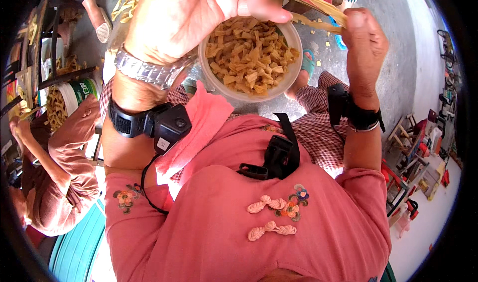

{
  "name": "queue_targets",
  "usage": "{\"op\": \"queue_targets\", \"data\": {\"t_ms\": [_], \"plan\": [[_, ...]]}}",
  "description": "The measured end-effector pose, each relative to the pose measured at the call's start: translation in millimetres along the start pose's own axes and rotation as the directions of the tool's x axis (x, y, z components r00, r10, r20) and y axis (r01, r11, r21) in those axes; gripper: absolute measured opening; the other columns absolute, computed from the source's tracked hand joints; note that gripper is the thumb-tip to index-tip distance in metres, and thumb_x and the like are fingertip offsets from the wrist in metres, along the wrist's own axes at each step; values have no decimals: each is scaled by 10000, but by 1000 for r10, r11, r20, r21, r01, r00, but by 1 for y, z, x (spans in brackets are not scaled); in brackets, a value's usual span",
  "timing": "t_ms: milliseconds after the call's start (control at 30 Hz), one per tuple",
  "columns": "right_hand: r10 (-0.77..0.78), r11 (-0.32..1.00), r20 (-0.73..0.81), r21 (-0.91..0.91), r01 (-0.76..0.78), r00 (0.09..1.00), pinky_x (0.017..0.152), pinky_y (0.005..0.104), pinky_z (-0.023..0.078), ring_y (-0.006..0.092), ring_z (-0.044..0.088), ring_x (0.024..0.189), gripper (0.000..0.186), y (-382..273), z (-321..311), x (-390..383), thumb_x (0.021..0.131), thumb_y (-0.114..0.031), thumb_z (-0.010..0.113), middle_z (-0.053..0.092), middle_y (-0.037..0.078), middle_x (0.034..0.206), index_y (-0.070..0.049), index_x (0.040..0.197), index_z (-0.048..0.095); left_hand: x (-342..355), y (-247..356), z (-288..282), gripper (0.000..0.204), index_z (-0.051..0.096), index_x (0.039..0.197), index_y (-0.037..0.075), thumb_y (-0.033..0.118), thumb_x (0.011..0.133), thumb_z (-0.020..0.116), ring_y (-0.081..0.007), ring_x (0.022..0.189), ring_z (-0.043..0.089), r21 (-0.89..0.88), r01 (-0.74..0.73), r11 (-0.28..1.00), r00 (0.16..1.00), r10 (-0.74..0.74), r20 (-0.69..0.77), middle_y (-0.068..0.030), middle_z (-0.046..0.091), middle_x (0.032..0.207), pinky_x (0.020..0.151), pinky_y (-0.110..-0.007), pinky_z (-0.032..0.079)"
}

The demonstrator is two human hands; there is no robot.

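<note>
My left hand [209,8], with a ring and a silver watch, is at the top, partly cut off, its bent fingers at one end of long yellow dried strips [313,3]. My right hand [361,43] pinches the other end at the upper right. Below and between my hands is a round white tub [204,68] holding many short cut pieces [244,58] of the same yellowish material. A pink cloth [191,127] lies over my lap. Black straps with small devices are on both my wrists.
A co-worker [64,172] sits at left near a white bucket [74,95] of strips and a teal round object [74,247]. Another person's foot [102,25] and loose strips [124,0] are at upper left. Frames and assorted items [408,157] line the right wall.
</note>
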State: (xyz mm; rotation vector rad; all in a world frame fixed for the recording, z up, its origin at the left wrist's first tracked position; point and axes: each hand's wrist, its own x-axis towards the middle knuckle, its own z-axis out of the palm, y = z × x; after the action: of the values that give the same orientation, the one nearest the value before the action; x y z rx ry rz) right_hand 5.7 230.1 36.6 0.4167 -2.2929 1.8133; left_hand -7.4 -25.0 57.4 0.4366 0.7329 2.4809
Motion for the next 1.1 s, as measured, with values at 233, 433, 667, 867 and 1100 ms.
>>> {"op": "queue_targets", "data": {"t_ms": [233,433,667,867,1100], "plan": [[203,978,189,-78,-191,961,518,180,364,25,470,650,205,-6,1,0,911,-236,577,514,-51,682,-35,890,615,-2,-18,24,369,626,940,18,374,930,527,-50,456,445,710,346,613,848,118,-516,6,542,616,428,-205,395],[390,903,433,-4,-431,813,517,196,450,60,573,701,257,-36,15,5,914,-256,563,579,0,792,-29,1034,568,-1,-19,21,200,603,948,43,236,925,554,-19,431,370,706,224,672,877,177,-447,55,461,575,399,-172,315],[213,968,361,51,-248,908,552,227,343,55,388,628,277,-41,10,5,911,-215,569,429,-31,626,24,772,546,-5,5,16,85,614,898,39,117,869,599,-41,471,402,443,-18,896,889,217,-404,28,496,605,413,-193,362],[162,983,239,-120,-137,957,535,223,320,48,373,617,252,-51,-3,37,915,-184,566,429,-30,626,-1,744,542,24,11,14,82,611,907,34,105,878,582,-47,494,451,606,-71,792,874,342,-345,22,519,617,443,-198,406],[8,947,22,-321,0,1000,492,253,303,70,345,548,282,-41,-4,73,916,-196,561,376,-18,564,8,724,526,69,7,3,118,604,878,5,122,884,591,-53,516,462,903,-2,429,824,512,-242,30,530,626,471,-214,397]]}}
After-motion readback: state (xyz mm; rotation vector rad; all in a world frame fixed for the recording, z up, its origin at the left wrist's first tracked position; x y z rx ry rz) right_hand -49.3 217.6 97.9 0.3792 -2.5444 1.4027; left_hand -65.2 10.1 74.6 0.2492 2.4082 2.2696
